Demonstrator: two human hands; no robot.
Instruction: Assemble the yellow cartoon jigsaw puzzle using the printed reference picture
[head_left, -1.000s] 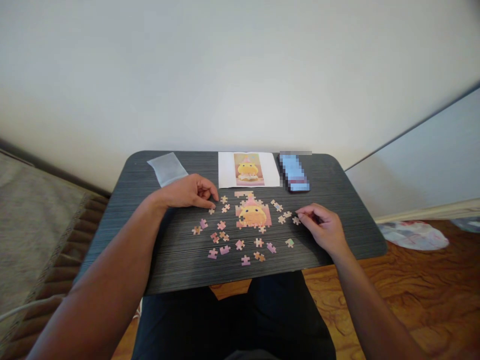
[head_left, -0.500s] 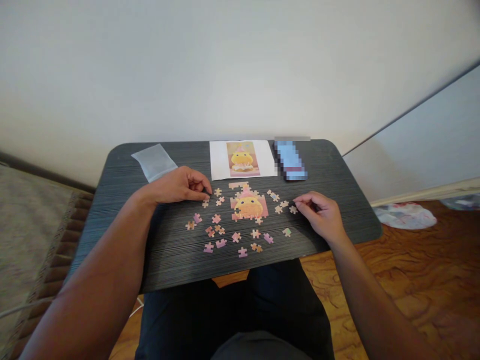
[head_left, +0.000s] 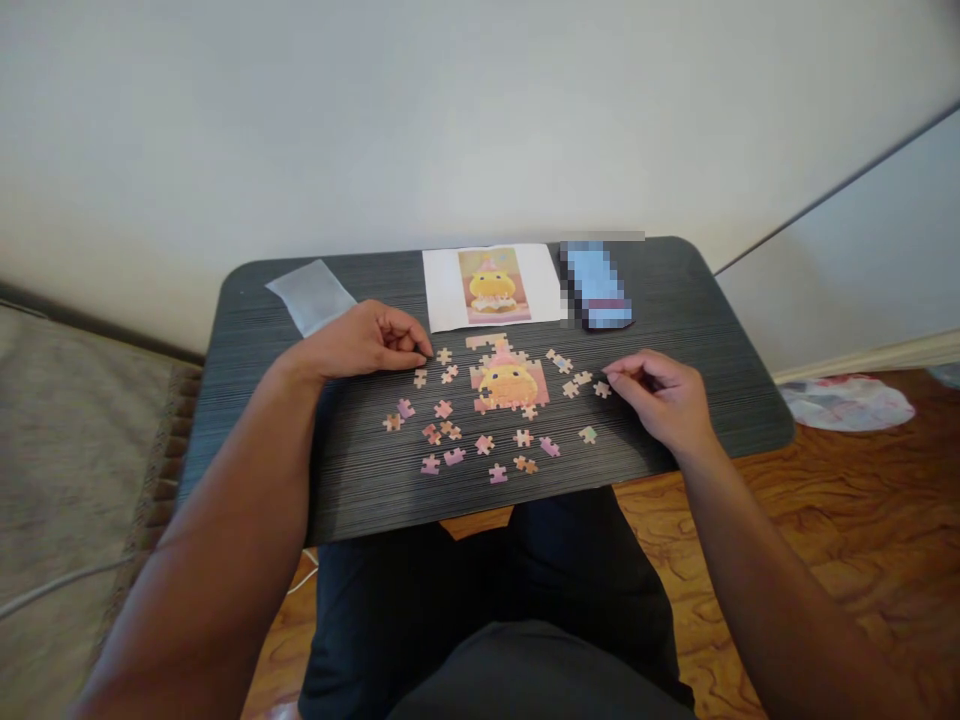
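A partly joined jigsaw puzzle (head_left: 510, 385) with a yellow animal in a pink party hat lies mid-table. My left hand (head_left: 375, 340) rests left of it, fingers loosely curled with a gap to the thumb. Its fingertips are beside a loose puzzle piece (head_left: 445, 356) and above another puzzle piece (head_left: 420, 378), and nothing shows in its grasp. On the right, my right hand (head_left: 664, 395) has thumb and forefinger tips together, just above a pale puzzle piece (head_left: 601, 390). Whether anything is between those tips is too small to tell. Several pink and orange pieces (head_left: 484, 445) lie scattered nearer me.
Behind the puzzle lies a white sheet with the reference picture (head_left: 495, 287). A blurred-out phone (head_left: 598, 285) is to its right, and a clear plastic bag (head_left: 311, 297) to its left. The dark table (head_left: 360, 500) stands against a white wall (head_left: 480, 120).
The camera view has shifted, so the table and everything on it appear higher and slightly to the right. My left thumb now shows a little apart from the piece below it. The pieces keep their layout.
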